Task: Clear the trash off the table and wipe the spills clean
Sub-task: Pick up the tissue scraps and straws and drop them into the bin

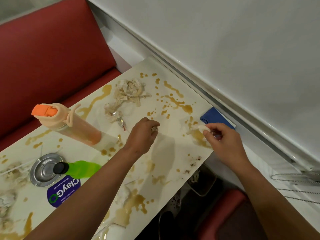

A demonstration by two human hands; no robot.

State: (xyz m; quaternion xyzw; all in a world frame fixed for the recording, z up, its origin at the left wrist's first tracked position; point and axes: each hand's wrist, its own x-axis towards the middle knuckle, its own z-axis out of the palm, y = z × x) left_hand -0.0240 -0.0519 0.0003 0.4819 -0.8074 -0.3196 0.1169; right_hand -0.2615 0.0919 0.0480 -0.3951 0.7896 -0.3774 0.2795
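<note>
The white table [174, 153] is streaked with brown spills [180, 103]. My left hand [143, 134] hovers over its middle with fingers curled round a small scrap of soiled tissue [154, 128]. My right hand [223, 141] pinches a wet white tissue [199, 127] lying on a brown puddle near the right edge. A heap of stained crumpled tissue [129, 91] lies farther back, with a foil wrapper [119, 119] beside it. A folded blue cloth [216, 118] sits at the table's right edge, just beyond my right hand.
A peach bottle with an orange cap [64, 123] stands at the left. Nearer are a metal ashtray [45, 169], a green bottle with a black cap [78, 168] and a purple sticker [64, 191]. More soggy tissues [10, 172] lie at the left edge. Red bench seats [52, 54] flank the table.
</note>
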